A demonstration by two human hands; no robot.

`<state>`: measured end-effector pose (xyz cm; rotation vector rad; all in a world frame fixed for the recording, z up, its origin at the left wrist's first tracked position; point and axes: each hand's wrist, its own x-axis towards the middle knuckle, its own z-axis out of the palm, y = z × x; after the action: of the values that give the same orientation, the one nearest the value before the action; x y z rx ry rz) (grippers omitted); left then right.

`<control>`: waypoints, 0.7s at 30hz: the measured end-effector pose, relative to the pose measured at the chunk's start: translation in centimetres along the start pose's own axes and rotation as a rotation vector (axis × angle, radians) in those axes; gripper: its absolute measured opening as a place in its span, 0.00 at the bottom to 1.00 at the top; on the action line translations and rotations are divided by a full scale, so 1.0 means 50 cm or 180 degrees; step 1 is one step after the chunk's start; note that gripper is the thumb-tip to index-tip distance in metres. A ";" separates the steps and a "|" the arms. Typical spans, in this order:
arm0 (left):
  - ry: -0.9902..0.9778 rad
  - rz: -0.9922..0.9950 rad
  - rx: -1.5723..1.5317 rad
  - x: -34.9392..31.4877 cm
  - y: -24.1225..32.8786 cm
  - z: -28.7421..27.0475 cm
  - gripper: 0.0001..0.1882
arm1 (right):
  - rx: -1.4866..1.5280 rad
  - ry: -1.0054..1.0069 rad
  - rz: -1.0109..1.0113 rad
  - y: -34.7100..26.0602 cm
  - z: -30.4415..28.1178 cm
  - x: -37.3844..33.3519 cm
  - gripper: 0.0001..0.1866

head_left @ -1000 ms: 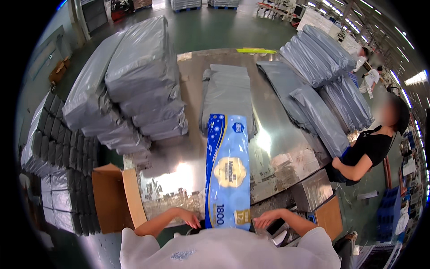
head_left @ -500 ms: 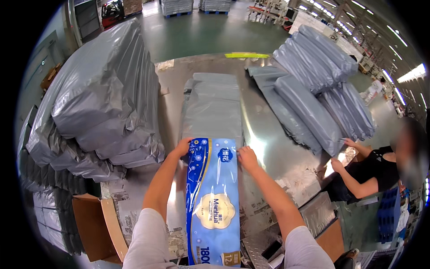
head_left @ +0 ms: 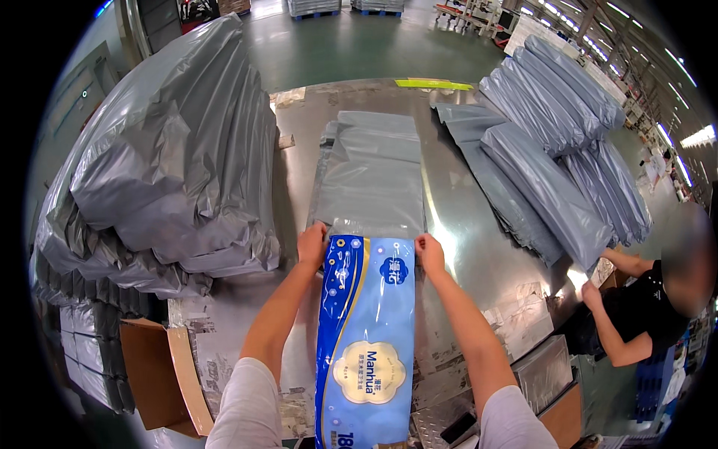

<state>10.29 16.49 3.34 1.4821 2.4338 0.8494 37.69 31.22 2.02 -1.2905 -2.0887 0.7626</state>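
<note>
A long pack in blue printed plastic wrap (head_left: pixel 366 322) lies lengthwise in front of me, its near end cut off by the lower edge. Beyond it stretches a flat grey plastic bag (head_left: pixel 376 172), whose near edge meets the pack's far end. At the left corner of this join, my left hand (head_left: pixel 313 243) is closed on the bag's edge. My right hand (head_left: pixel 428 253) pinches the opposite side of the bag, level with the left one. Both hands sit close against the pack's sides; their fingertips are partly hidden.
A tall stack of filled grey bags (head_left: pixel 172 157) rises on the left, above an open cardboard box (head_left: pixel 153 374). More grey bags (head_left: pixel 553 97) are piled on the metal table (head_left: pixel 299 112) at the right. A person in black (head_left: pixel 651 307) handles a grey bag there.
My view has shifted, moving the scene slightly right in the picture. The bag's near edge now shows above the pack's far end between my hands. The person at right has shifted their hands slightly.
</note>
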 end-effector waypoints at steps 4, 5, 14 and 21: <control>0.0717 -0.0297 -0.1318 -0.070 0.005 -0.006 0.07 | 0.1431 0.0037 -0.0333 -0.061 -0.034 -0.067 0.02; 0.0580 -0.0261 -0.1176 -0.094 0.001 -0.006 0.07 | 0.1416 -0.0033 -0.0575 -0.050 -0.042 -0.095 0.03; -0.0734 0.0041 0.1264 -0.081 -0.046 0.047 0.13 | -0.0975 -0.0025 0.0095 0.018 0.031 -0.109 0.11; -0.1097 0.0326 0.1357 -0.349 -0.042 -0.048 0.11 | -0.2178 -0.2195 -0.0220 -0.015 -0.046 -0.348 0.11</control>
<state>16.29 -0.14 1.61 1.7282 2.3778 0.0643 45.47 15.46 1.26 -1.3945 -3.1249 0.5096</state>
